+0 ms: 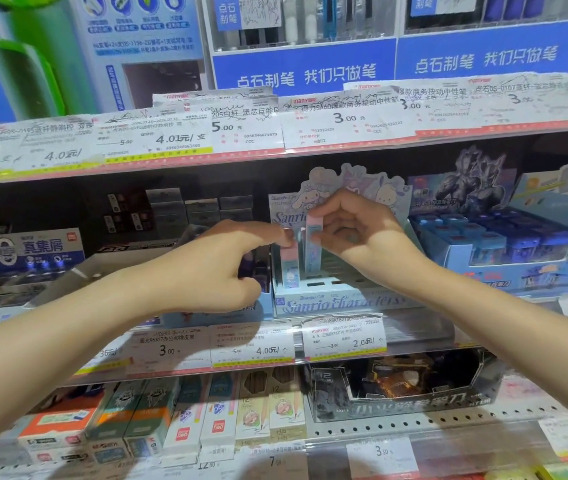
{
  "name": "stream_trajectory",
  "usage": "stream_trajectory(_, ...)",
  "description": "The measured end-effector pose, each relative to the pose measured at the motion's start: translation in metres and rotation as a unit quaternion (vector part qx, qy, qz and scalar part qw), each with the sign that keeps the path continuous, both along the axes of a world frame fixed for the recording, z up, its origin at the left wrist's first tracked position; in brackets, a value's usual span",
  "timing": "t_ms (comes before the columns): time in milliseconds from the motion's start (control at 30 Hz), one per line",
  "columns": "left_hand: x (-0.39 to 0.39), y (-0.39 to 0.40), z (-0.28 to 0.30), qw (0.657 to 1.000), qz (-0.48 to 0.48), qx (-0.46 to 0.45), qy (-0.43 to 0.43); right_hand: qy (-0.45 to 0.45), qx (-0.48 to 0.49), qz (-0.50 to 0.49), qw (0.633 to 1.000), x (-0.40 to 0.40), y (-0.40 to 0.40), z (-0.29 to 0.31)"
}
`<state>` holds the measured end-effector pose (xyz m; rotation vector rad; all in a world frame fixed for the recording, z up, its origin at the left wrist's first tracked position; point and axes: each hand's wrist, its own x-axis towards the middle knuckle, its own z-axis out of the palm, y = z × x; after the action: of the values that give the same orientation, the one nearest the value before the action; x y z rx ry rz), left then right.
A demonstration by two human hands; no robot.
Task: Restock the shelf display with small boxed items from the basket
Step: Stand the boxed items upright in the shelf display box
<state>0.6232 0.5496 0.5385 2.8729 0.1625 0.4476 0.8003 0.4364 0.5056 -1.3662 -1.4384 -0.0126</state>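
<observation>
A person's right hand (pixel 351 233) is pinching a slim pastel box (pixel 313 244) upright over the Sanrio display tray (pixel 338 299) on the middle shelf, while the left hand's (pixel 227 268) fingertips are touching a pink box (pixel 289 265) standing in it.

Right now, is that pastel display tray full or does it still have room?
Mostly empty. The display tray shows bare slots behind the two small boxes standing upright at its left, which the right hand and left hand are setting in.
</observation>
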Motion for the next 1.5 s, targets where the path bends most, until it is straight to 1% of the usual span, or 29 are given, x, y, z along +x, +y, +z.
stream_trajectory(67, 0.001, 0.002, 0.001, 1.0, -0.002, -0.001, 0.001, -0.059, 0.011, -0.028, 0.998, 0.002, 0.0, 0.0)
stream_trajectory(133, 0.002, 0.003, 0.001, 1.0, -0.007, 0.005, 0.0, -0.085, 0.02, -0.041, 0.995, 0.005, 0.001, 0.0)
stream_trajectory(367, 0.003, 0.006, 0.0, 0.999, -0.026, 0.017, -0.016, -0.079, -0.011, -0.041, 0.996, 0.009, 0.005, -0.001)
stream_trajectory(533, 0.003, 0.013, -0.006, 1.0, 0.01, 0.01, -0.008, -0.076, -0.017, -0.046, 0.996, 0.007, 0.009, -0.001)
stream_trajectory(700, -0.001, 0.006, -0.003, 1.0, 0.006, 0.01, -0.022, -0.075, -0.027, -0.043, 0.996, 0.007, 0.01, 0.001)
stream_trajectory(833, -0.002, -0.004, 0.001, 0.999, 0.011, 0.03, -0.023, -0.089, -0.042, -0.035, 0.995, 0.006, 0.004, 0.002)
stream_trajectory(867, 0.0, -0.007, 0.002, 0.999, 0.011, 0.03, -0.036, -0.09, -0.04, -0.038, 0.994, 0.004, 0.0, 0.002)
stream_trajectory(1000, 0.003, -0.022, 0.007, 0.986, 0.002, 0.047, -0.158, -0.044, -0.02, -0.036, 0.998, -0.002, -0.023, 0.006)
stream_trajectory(1067, 0.001, -0.032, 0.01, 0.981, -0.004, 0.052, -0.188, -0.013, -0.013, -0.022, 1.0, 0.0, -0.038, 0.009)
stream_trajectory(1200, -0.007, -0.062, 0.006, 0.982, 0.008, 0.034, -0.186, 0.061, -0.013, 0.042, 0.997, 0.002, -0.075, 0.005)
stream_trajectory(1267, -0.012, -0.079, -0.002, 0.983, 0.024, 0.015, -0.183, 0.068, -0.028, 0.075, 0.994, 0.002, -0.093, -0.001)
stream_trajectory(1367, -0.019, -0.103, -0.021, 0.982, 0.06, -0.034, -0.176, 0.067, -0.055, 0.111, 0.99, 0.003, -0.116, -0.013)
stream_trajectory(1500, -0.028, -0.133, -0.053, 0.979, 0.09, -0.104, -0.148, 0.087, -0.094, 0.153, 0.98, -0.001, -0.135, -0.038)
